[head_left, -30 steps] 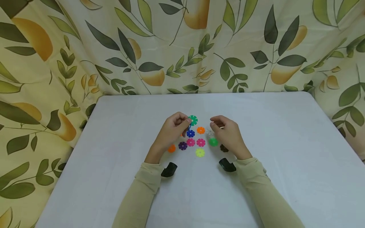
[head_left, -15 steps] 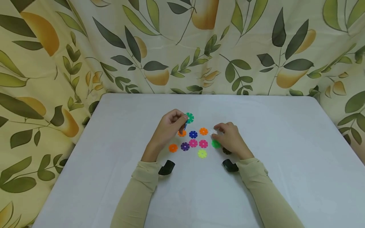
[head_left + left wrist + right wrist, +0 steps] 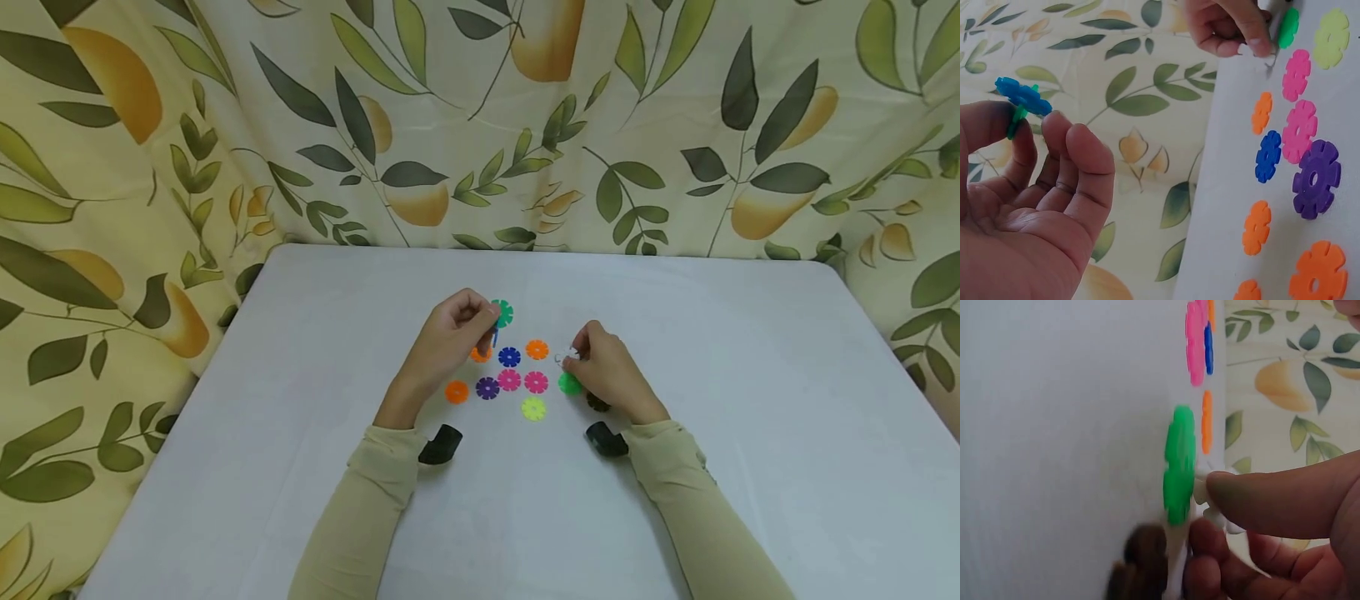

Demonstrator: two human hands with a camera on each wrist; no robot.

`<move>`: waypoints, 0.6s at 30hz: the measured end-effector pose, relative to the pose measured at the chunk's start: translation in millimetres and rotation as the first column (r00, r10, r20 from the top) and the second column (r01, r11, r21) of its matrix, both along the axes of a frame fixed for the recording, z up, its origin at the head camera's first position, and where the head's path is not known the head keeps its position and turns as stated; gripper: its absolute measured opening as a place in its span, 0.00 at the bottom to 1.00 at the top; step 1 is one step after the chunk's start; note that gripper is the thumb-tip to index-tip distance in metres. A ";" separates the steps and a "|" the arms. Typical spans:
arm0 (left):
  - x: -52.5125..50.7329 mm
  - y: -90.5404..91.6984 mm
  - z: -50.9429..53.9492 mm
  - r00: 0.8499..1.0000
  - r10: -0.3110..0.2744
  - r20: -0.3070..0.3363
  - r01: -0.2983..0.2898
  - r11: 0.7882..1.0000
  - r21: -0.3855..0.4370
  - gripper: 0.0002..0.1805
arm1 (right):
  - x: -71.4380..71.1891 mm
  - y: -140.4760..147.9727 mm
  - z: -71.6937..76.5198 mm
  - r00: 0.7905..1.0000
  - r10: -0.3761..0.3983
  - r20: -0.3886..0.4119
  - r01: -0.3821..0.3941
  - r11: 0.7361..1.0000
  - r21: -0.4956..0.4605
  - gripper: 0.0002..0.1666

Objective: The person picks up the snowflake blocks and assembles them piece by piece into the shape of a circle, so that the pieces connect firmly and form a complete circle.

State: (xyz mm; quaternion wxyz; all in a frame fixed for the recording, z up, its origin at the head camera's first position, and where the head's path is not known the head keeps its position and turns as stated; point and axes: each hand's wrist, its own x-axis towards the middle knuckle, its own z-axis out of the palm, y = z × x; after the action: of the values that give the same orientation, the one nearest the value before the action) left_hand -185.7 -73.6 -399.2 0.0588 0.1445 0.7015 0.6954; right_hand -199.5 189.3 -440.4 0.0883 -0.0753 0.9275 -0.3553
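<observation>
My left hand (image 3: pixel 442 358) pinches two joined flower-shaped notched discs above the table, a green disc (image 3: pixel 505 313) and a blue disc (image 3: pixel 1025 97). The left wrist view shows the blue one crossing the green one. Over at the right, my right hand (image 3: pixel 618 375) pinches a white, partly see-through notched disc (image 3: pixel 1215 515) low at the tabletop. Thumb and fingers cover much of it. A bright green disc (image 3: pixel 1180 465) lies beside that hand, and a dark brown disc (image 3: pixel 1141 556) is close by, partly hidden in the head view.
Between the hands lie a dark blue disc (image 3: pixel 509 357), a purple disc (image 3: pixel 487 388), a yellow disc (image 3: pixel 534 408), two pink discs (image 3: pixel 536 382) and several orange discs (image 3: pixel 457 392). Black wrist-worn devices (image 3: pixel 441 445) show at both wrists. A leaf-patterned cloth (image 3: pixel 525 125) hangs behind the white table (image 3: pixel 300 333).
My right hand has lowered toward the white disc and now pinches it. The left hand keeps hold of the joined green and blue discs, shifting slightly. The head view has shifted a little.
</observation>
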 end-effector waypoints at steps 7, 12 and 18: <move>-0.6 6.1 -2.4 0.999 -0.024 0.026 0.025 1.000 -0.009 0.07 | 6.0 7.8 6.5 0.998 -0.035 -0.050 0.031 0.997 -0.069 0.13; -0.7 11.6 -7.8 0.996 -0.057 0.069 0.060 0.997 -0.040 0.09 | 11.3 6.7 20.9 0.993 -0.051 -0.110 0.035 0.989 -0.145 0.13; -0.2 18.7 -12.1 0.993 -0.082 0.090 0.088 0.994 -0.069 0.11 | 19.4 1.4 42.4 0.991 -0.031 -0.133 -0.010 0.955 -0.298 0.07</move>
State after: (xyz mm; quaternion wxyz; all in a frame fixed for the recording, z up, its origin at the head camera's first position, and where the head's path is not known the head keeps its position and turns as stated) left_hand -185.8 -54.9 -411.3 0.1242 0.1417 0.7162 0.6719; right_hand -180.1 190.7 -398.0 0.0107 -0.1070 0.8676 -0.4855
